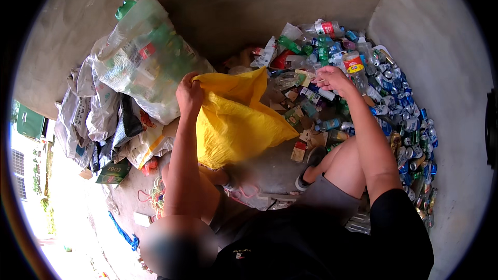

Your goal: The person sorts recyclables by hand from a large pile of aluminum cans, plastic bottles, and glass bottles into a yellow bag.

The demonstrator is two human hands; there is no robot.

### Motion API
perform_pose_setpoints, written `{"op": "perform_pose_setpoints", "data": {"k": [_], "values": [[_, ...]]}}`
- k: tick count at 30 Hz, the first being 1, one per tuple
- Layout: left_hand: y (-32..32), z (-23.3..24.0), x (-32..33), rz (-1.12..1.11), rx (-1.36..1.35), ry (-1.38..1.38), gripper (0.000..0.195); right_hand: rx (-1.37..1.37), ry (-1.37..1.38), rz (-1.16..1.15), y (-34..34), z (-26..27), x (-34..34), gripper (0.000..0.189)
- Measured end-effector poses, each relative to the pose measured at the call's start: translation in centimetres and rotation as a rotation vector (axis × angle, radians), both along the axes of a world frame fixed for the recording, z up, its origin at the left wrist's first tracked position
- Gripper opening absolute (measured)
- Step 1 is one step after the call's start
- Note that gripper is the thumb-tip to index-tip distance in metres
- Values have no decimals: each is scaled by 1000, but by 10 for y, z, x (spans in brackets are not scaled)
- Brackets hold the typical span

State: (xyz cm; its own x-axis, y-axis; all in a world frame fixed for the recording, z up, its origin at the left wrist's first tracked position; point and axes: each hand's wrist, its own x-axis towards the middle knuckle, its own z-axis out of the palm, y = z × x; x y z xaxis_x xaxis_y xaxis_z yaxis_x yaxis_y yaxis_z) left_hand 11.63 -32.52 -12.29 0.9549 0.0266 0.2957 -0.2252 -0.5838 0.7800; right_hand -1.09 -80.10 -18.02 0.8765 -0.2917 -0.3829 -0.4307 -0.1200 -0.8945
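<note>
My left hand [189, 92] grips the rim of a yellow woven sack [229, 124]. From that hand the sack hangs between my legs, its mouth partly spread and its right corner sticking out. My right hand [332, 79] is raised over a heap of plastic bottles and cans, fingers curled close together. A small pale thing shows at its fingertips; what it is, and whether it is held, I cannot tell. Just right of this hand stands a clear plastic bottle [354, 66] with a red and yellow label. Green plastic bottles [323, 52] lie beyond the fingers.
A large translucent bag of bottles [136, 62] leans at the back left. Crumpled woven sacks [93, 112] are piled beside it. Crushed drink cans [404, 112] line the right wall [432, 58]. Flattened cardboard [315, 138] lies near my right shoe [316, 156]; tangled string [155, 198] is at lower left.
</note>
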Motion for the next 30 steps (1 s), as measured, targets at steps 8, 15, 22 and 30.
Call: {"op": "perform_pose_setpoints", "data": {"k": [8, 15, 22, 30], "values": [[-4, -27, 17, -242, 518, 118, 33, 100, -48, -95, -55, 8, 2, 25], [-7, -86, -2, -692, 979, 402, 46, -182, 220, 6, -88, -136, -23, 25], [-48, -58, 4, -766, 920, 325, 53, -890, 7, 277, -47, -325, -92, 27], [-54, -52, 5, -1049, 673, 196, 32, -1194, 300, 584, -11, -358, -89, 27]]}}
